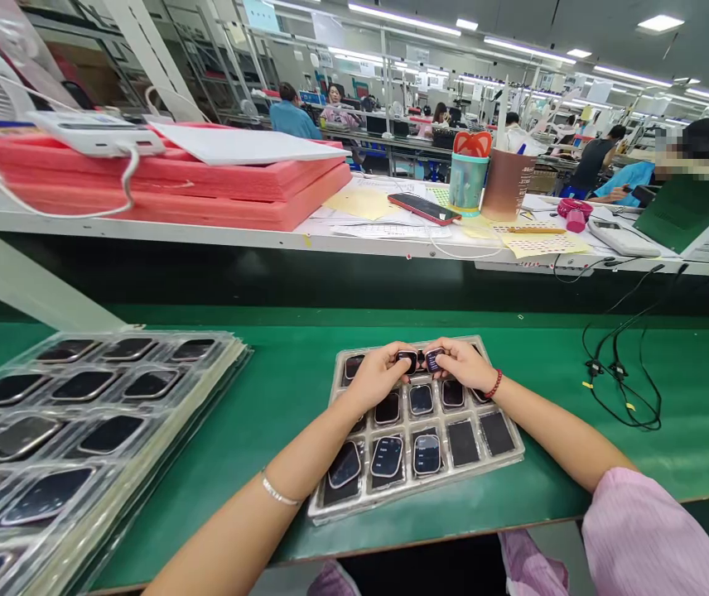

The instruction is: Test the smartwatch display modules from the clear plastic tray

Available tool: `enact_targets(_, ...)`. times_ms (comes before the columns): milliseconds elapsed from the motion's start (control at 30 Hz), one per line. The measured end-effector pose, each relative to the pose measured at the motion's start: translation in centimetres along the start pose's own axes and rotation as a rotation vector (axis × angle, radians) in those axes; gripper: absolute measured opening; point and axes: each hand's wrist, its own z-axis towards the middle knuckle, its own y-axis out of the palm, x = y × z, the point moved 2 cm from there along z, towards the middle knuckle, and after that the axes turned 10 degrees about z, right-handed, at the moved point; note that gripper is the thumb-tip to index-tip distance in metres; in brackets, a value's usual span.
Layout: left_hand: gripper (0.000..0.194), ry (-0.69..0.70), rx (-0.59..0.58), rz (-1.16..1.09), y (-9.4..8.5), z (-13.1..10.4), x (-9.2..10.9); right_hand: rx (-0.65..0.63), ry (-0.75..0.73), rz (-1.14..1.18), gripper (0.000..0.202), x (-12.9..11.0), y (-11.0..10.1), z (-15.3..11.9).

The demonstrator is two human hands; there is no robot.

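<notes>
A clear plastic tray (509, 460) lies on the green bench, with small dark screen-like parts (387, 455) in several of its pockets. Over the tray's far rows, my left hand (374, 377) pinches one small dark part (407, 358) between its fingertips. My right hand (465, 364), with a red bead bracelet at the wrist, grips a second small part (433, 358) right beside it. The two parts almost touch. Some pockets at the tray's right side look bare.
A stack of similar trays (81, 430) filled with dark parts sits at the left. Black cables (621, 381) lie on the mat at the right. The raised shelf behind carries pink foam sheets (205, 186), a phone (424, 209), cups and papers. Other people work at far benches.
</notes>
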Motion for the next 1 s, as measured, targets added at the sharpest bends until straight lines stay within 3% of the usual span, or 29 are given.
enact_targets(633, 0.032, 0.003, -0.02, -0.014, 0.2, 0.4, -1.1, -0.01, -0.014, 0.015, 0.015, -0.6, 0.4, -0.3)
enact_targets(1000, 0.035, 0.027, 0.07, -0.047, 0.1, 0.2, -0.4, 0.023, -0.069, -0.026, 0.036, -0.3, 0.0, -0.1)
